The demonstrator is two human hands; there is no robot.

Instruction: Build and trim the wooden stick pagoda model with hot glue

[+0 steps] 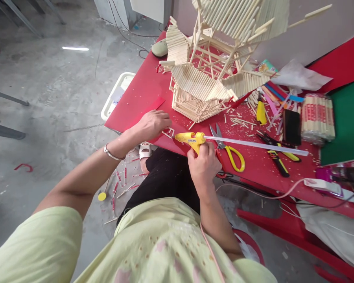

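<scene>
My right hand (205,165) is wrapped round the handle of a yellow glue gun (189,137), its nozzle pointing left. A long clear glue stick (256,145) sticks out of the gun's back end. The nozzle tip is at a small piece made of short pale sticks (168,133) near the table's front edge. My left hand (153,125) lies over the left end of that piece with the fingers bent; its fingertips are partly hidden. Behind both hands stands a tiered model building of wooden sticks (199,84) with slatted roofs.
On the red table (135,98), yellow-handled scissors (228,147), pliers (275,157), a black phone (291,127) and a packet of sticks (318,118) lie to the right. Stick offcuts are scattered about. A pink cord (262,195) runs to a white power strip (323,186).
</scene>
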